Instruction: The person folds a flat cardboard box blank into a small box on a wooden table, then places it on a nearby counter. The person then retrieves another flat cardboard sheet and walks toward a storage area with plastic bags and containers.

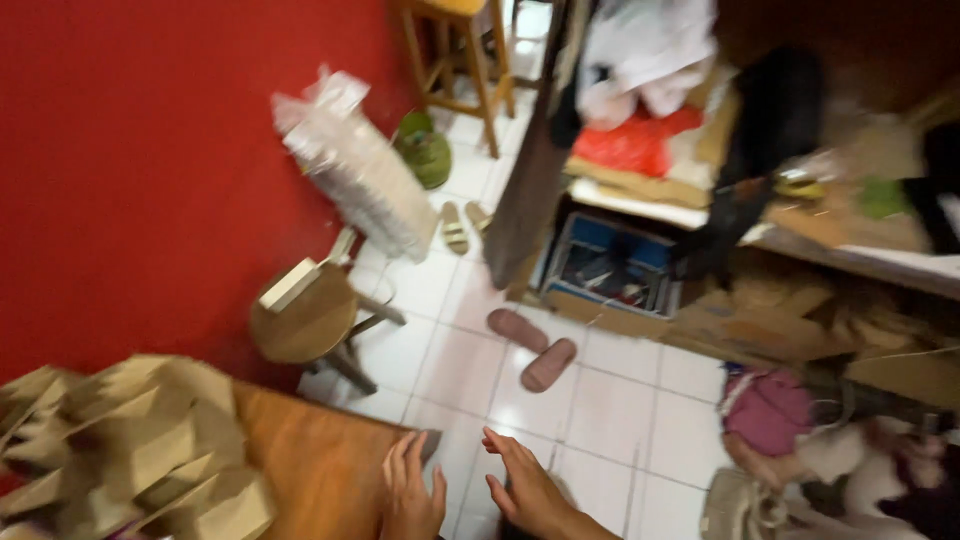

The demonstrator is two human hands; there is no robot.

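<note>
My left hand point(410, 490) rests flat with its fingers apart on the edge of a brown wooden tabletop point(310, 460) at the bottom of the head view. Beside it my right hand point(525, 485) hovers over the white tiled floor point(590, 400), fingers spread and holding nothing. A heap of folded brown cardboard pieces point(130, 450) lies on the tabletop to the left of my left hand. The picture is blurred by motion.
A round wooden stool point(305, 320) stands by the red wall point(130, 170). Pink slippers point(530, 345) and tan sandals point(462, 225) lie on the tiles. A clear plastic bundle point(360, 175), a green gas cylinder point(425, 150), a tall stool point(460, 55) and cluttered shelves point(720, 170) crowd the back and right.
</note>
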